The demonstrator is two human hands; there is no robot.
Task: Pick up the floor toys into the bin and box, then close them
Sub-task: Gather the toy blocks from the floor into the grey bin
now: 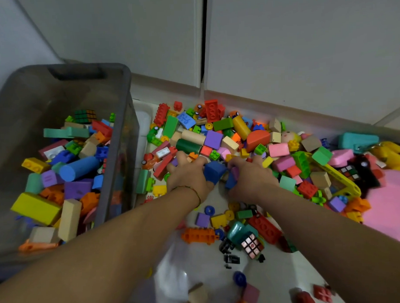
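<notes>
— Right of the bin (128, 113), on the floor (198, 262), what lies there?

— One wide heap of toys (228, 136): plastic bricks, wooden blocks and foam pieces, too many to count. Two puzzle cubes show among them. The shiny cube (252, 244) is at the heap's near edge. The black-edged cube (349, 172) is far to the right of the bin, by a yellow frame (352, 189).

— And inside the bin?

— It is grey and see-through, has no lid on, and is partly filled with the same sorts of blocks. A third cube (85, 115) sits at its far end, one blue cylinder (79, 168) lies near the middle, and one big yellow block (36, 208) is at the near side.

— The hands?

— Two, both down in the heap just right of the bin. The left hand (188, 176) pinches a blue block (214, 171) between thumb and forefinger, and one thread bracelet (193, 191) circles its wrist. The right hand (252, 178) meets that block's other side with its fingers curled into the pieces. Whether it grips any, I cannot tell.
</notes>
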